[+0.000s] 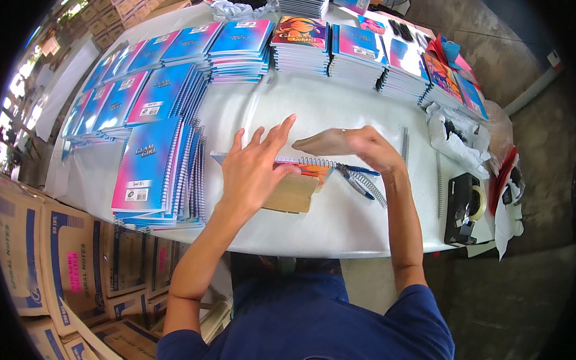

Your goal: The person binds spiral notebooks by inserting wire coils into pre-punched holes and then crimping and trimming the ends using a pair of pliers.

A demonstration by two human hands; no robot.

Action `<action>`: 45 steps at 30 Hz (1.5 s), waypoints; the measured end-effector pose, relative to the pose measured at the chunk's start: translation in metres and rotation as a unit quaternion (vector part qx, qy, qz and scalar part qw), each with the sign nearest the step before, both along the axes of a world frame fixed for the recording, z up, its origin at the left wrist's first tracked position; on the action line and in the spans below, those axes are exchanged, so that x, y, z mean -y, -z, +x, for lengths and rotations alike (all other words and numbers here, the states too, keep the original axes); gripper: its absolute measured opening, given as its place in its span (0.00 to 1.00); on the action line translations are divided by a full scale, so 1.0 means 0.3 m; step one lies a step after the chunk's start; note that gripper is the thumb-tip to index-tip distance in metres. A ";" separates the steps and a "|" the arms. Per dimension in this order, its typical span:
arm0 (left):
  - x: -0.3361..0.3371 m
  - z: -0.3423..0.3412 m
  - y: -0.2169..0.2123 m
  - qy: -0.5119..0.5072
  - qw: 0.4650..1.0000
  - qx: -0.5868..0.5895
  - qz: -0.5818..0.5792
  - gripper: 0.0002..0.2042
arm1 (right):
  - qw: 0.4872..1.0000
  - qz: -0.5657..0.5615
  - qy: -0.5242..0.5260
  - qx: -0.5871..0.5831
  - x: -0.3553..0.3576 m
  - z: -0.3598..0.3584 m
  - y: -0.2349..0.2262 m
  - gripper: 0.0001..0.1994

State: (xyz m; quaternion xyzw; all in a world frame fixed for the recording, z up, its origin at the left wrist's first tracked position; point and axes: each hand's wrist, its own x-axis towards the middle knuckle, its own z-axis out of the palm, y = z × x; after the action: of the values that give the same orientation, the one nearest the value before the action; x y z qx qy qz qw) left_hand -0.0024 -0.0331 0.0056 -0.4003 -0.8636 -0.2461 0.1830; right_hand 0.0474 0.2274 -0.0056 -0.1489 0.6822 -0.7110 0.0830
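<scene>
A spiral notebook [318, 171] with an orange and red cover lies in front of me, its wire coil along the far edge. My left hand [256, 160] is over its left part, fingers spread and thumb touching the cover edge. To the right, my right hand [359, 146] hovers just above the coil, its fingers stretched out toward the left and smeared by motion; I see nothing held in it. A brown cardboard piece [290, 199] lies at the notebook's near side. Blue-handled pliers [358, 182] and a loose wire coil [375, 190] rest beside the notebook, below my right hand.
Stacks of blue-pink notebooks [148, 159] line the table's left and far sides. A black tape dispenser [463, 208], a white plastic bag [457, 140] and straight wire coils [439, 185] lie at the right. Cardboard boxes [76, 261] stand below on the left.
</scene>
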 end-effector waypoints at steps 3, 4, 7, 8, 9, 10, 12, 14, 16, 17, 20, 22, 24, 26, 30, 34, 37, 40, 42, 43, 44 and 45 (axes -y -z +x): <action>0.008 -0.002 -0.001 -0.003 1.000 0.004 -0.005 0.45 | 0.998 0.056 0.002 -0.042 0.028 -0.005 -0.011 0.25; 0.018 -0.002 -0.001 -0.005 1.000 0.008 -0.015 0.45 | 0.990 0.137 0.017 -0.016 0.063 -0.013 -0.053 0.25; 0.021 -0.010 -0.006 -0.007 1.000 0.018 -0.007 0.44 | 0.996 0.088 0.003 -0.028 0.014 -0.026 -0.023 0.25; 0.027 -0.012 -0.006 -0.009 1.000 0.017 -0.010 0.45 | 0.997 0.050 -0.017 -0.055 0.043 -0.026 -0.025 0.25; 0.031 -0.013 -0.007 -0.010 1.000 0.016 -0.013 0.45 | 0.996 0.012 -0.037 -0.081 0.068 -0.025 -0.034 0.25; 0.036 -0.015 -0.007 -0.011 1.000 0.015 -0.017 0.45 | 0.984 0.175 -0.002 -0.015 0.076 -0.020 -0.063 0.24; 0.033 -0.021 -0.005 -0.014 1.000 0.013 -0.012 0.46 | 0.991 0.133 0.006 -0.017 0.061 -0.038 -0.060 0.24; 0.039 -0.024 -0.006 -0.016 1.000 0.011 -0.006 0.46 | 0.992 -0.126 -0.004 0.019 0.070 -0.023 -0.043 0.25; 0.053 -0.028 -0.007 -0.018 1.000 0.009 0.001 0.46 | 0.997 0.076 -0.010 -0.023 0.081 -0.036 -0.077 0.26; 0.054 -0.027 -0.008 -0.021 1.000 0.012 -0.003 0.46 | 0.984 0.172 -0.009 -0.043 0.112 -0.036 -0.100 0.26; 0.061 -0.028 -0.012 -0.031 0.999 0.019 -0.020 0.46 | 1.000 0.012 -0.024 -0.010 0.092 -0.070 -0.021 0.26; 0.073 -0.035 -0.014 -0.034 0.998 0.023 -0.039 0.45 | 0.985 -0.169 -0.035 -0.003 0.070 -0.049 0.000 0.27; 0.090 -0.036 -0.017 -0.043 0.997 0.031 -0.054 0.45 | 0.994 0.105 -0.015 -0.008 0.135 -0.079 -0.066 0.27; 0.105 -0.037 -0.017 -0.046 0.997 0.026 -0.056 0.45 | 0.971 0.236 -0.006 -0.030 0.151 -0.110 -0.077 0.26; 0.119 -0.047 -0.023 -0.062 0.998 0.020 -0.027 0.45 | 0.995 0.036 -0.050 -0.074 0.148 -0.092 -0.055 0.24; 0.130 -0.051 -0.013 -0.060 0.995 0.075 0.038 0.49 | 0.993 0.116 -0.013 -0.021 0.135 -0.153 -0.033 0.25; 0.144 -0.063 0.031 -0.054 0.973 0.119 0.191 0.54 | 0.996 0.080 -0.017 -0.030 0.179 -0.113 -0.054 0.25; 0.137 -0.073 0.060 -0.054 0.956 0.098 0.270 0.56 | 0.985 0.174 -0.008 -0.011 0.184 -0.155 -0.038 0.23; 0.157 -0.094 0.125 -0.012 0.905 0.222 0.363 0.54 | 0.994 -0.097 -0.035 0.020 0.178 -0.148 -0.020 0.24; 0.166 -0.104 0.156 0.010 0.869 0.281 0.407 0.53 | 0.999 0.013 -0.034 0.006 0.185 -0.152 -0.038 0.24; 0.173 -0.105 0.169 0.030 0.847 0.318 0.424 0.51 | 0.993 0.113 -0.032 -0.005 0.221 -0.146 -0.074 0.24; 0.180 -0.107 0.179 0.049 0.824 0.354 0.440 0.49 | 0.976 0.213 -0.029 -0.018 0.248 -0.146 -0.090 0.25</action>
State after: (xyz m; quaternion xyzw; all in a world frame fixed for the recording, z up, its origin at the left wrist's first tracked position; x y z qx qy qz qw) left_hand -0.0346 -0.0870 -0.0481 -0.2042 -0.6482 -0.7336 0.0088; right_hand 0.0035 0.1531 0.0213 -0.1601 0.8148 -0.5438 0.1213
